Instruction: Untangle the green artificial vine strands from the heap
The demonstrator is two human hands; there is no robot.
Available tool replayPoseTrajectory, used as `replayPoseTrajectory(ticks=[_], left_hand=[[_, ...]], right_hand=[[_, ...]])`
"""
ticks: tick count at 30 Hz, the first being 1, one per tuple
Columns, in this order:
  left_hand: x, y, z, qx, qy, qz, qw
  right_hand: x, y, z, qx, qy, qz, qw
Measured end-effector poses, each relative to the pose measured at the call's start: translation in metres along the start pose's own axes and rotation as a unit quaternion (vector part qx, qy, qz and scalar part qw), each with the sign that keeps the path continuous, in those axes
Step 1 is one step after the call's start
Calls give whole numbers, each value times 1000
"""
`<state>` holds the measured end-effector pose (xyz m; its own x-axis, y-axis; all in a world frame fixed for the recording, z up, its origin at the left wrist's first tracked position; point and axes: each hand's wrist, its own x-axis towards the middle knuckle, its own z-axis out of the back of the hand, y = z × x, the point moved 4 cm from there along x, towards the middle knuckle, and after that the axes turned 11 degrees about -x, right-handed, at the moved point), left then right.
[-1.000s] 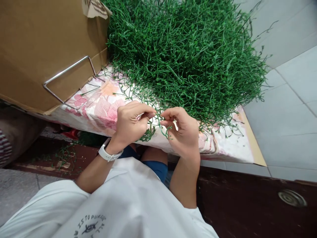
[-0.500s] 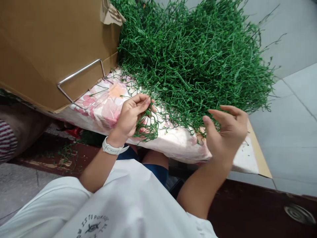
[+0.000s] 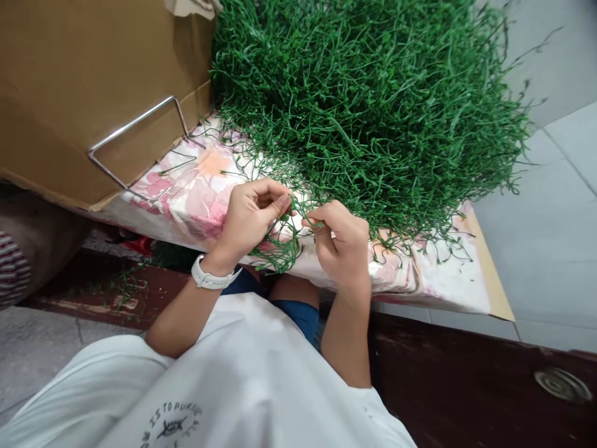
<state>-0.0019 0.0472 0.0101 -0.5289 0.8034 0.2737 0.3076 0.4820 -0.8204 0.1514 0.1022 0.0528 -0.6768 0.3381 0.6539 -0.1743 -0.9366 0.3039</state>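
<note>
My left hand [image 3: 254,214], with a white watch [image 3: 215,275] on the wrist, pinches a small bunch of thin green stems [image 3: 280,252] that hangs below its fingers. Close to its right, my right hand [image 3: 340,239] is closed with thumb and fingertips on green stem ends at the top of the bunch. Whether these stems belong to the same bunch, I cannot tell. Behind both hands spreads a big heap of curly green plastic-looking stems [image 3: 373,112] on a flowered cloth [image 3: 200,199].
A cardboard box [image 3: 102,81] stands at the left, with a bent metal wire frame [image 3: 135,127] against it. Dark brown bench wood [image 3: 457,379] runs below the table at right. Loose green bits [image 3: 125,292] lie on the bench at left. Another person's striped sleeve or clothing [image 3: 13,267] shows at the left edge.
My right hand has moved left from the heap's near edge, and its spread fingers have closed on stems beside my left hand. My left hand keeps its pinch on the bunch.
</note>
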Motion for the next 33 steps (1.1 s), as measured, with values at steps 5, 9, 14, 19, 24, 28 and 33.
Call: replayPoseTrajectory(ticks=[5,9,14,19,24,28,33], left_hand=[[-4,2,-10,4,6,5,1000],[-8,4,-12,14,-15,-6,1000],[12,0,25,-24,-129,-85,988],[28,3,49,11,-85,-80,993],[23,2,38,-20,-75,-50,996],[10,-12,13,-128,-38,70,989],[-18,-25,-26,-142,54,200,968]], right_hand=[[-13,8,20,-67,35,24,997],[-15,12,26,-89,39,30,995],[-34,-5,60,-73,-38,-35,996],[-67,-38,104,-117,-234,-178,949],[-61,-46,82,-23,-172,-218,960],[-50,-37,56,35,-142,-216,965],[-44,-23,31,107,-76,-231,964]])
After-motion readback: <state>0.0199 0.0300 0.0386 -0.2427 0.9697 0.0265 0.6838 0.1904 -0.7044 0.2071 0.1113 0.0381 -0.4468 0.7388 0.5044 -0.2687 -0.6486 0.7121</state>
